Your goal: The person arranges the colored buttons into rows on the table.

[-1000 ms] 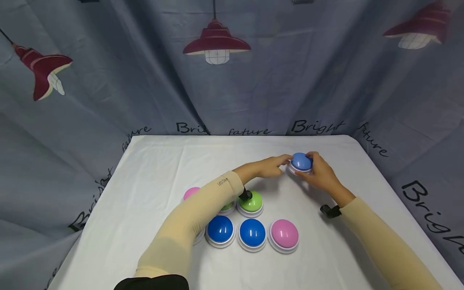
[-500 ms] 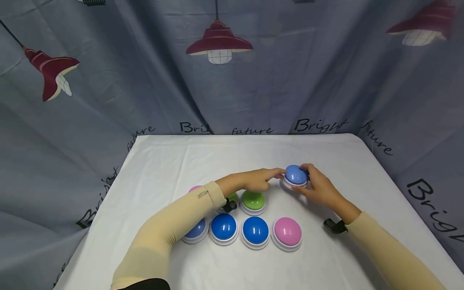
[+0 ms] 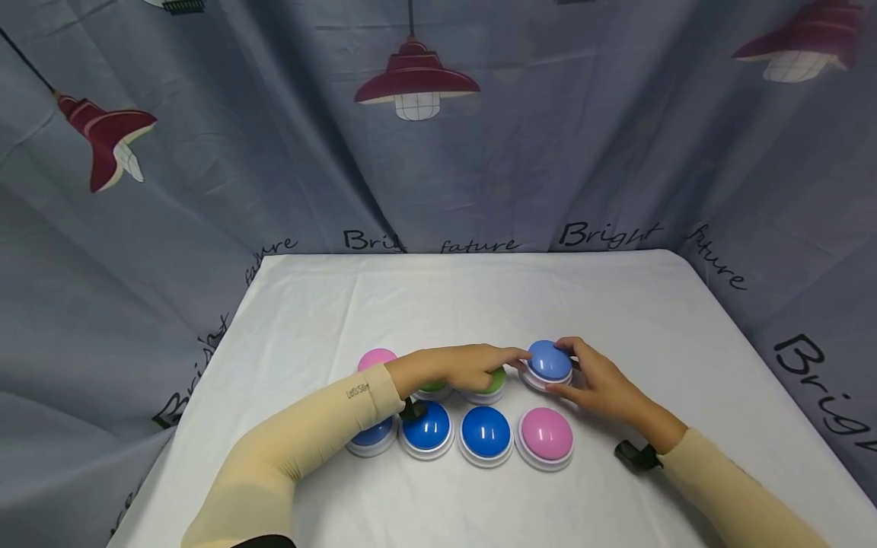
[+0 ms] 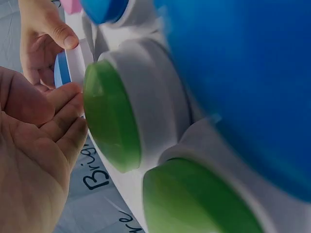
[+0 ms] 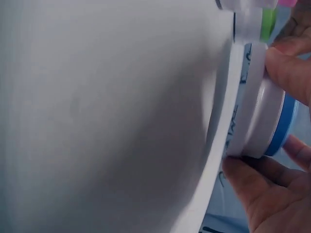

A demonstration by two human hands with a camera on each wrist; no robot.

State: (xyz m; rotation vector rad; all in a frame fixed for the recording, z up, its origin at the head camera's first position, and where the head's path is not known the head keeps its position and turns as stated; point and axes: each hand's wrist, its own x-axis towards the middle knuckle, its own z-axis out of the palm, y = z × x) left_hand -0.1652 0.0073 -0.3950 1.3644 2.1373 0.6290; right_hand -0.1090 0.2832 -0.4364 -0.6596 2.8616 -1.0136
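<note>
A blue dome push button [image 3: 550,360] with a white round base is at the right end of the back row. My right hand [image 3: 603,384] grips its base from the right, thumb in front and fingers behind. In the right wrist view, backdrop shows between the white base [image 5: 262,116] and the tabletop. My left hand [image 3: 473,365] reaches across from the left, its extended fingertips at the button's left side. Under that hand sits a green button [image 3: 495,382], partly covered; another green button [image 4: 194,199] is beside it in the left wrist view.
In the front row stand a pink button [image 3: 546,434], two bright blue buttons [image 3: 486,431] and a blue one [image 3: 373,435] partly under the left sleeve. A pink button [image 3: 377,358] is at the back left. The white tabletop [image 3: 425,304] ends at a grey curtain [image 3: 514,175].
Both hands have brought the blue button from the far right of the table nearer and leftward, to beside the green buttons. The left arm has drawn back left, uncovering more buttons.
</note>
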